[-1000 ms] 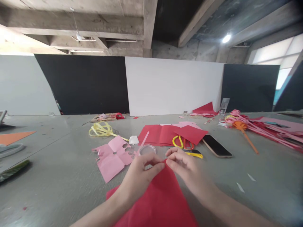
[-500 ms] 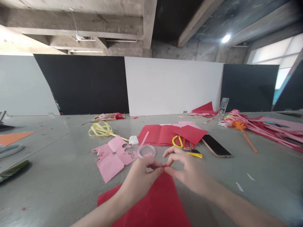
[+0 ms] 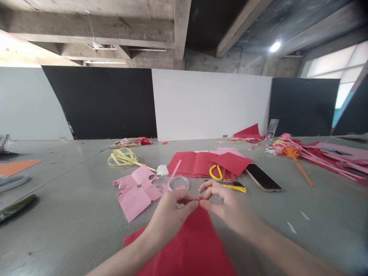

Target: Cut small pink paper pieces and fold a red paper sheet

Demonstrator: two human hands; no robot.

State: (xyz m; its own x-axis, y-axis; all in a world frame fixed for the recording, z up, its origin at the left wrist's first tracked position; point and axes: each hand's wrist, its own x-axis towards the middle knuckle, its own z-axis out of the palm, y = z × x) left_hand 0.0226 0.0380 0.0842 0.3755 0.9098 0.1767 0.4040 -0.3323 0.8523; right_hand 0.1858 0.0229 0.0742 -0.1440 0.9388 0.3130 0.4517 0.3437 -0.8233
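Observation:
A large sheet of red paper (image 3: pixel 192 245) lies low in the view, its far corner raised between my hands. My left hand (image 3: pixel 172 214) pinches that corner from the left with thumb and fingers. From the right, my right hand (image 3: pixel 224 207) grips the same corner between thumb and index finger, its other fingers curled above. Both sets of fingertips nearly touch. Just beyond them sit a roll of clear tape (image 3: pixel 179 184) and a yellow-handled cutter (image 3: pixel 237 187). Pink paper with cut holes (image 3: pixel 136 195) lies left of my left hand.
Red sheets (image 3: pixel 185 163), scissors with yellow and red handles (image 3: pixel 216 172) and a phone (image 3: pixel 263 177) lie beyond my hands. Yellow ribbon (image 3: pixel 122 157) is at left. Pink strips (image 3: pixel 319 157) and an orange paper flower (image 3: pixel 291 152) are at right. White and black panels stand behind.
The red sheet's left edge has shifted slightly right, and its pinched tip is a little higher. Both hands keep nearly the same position and grip.

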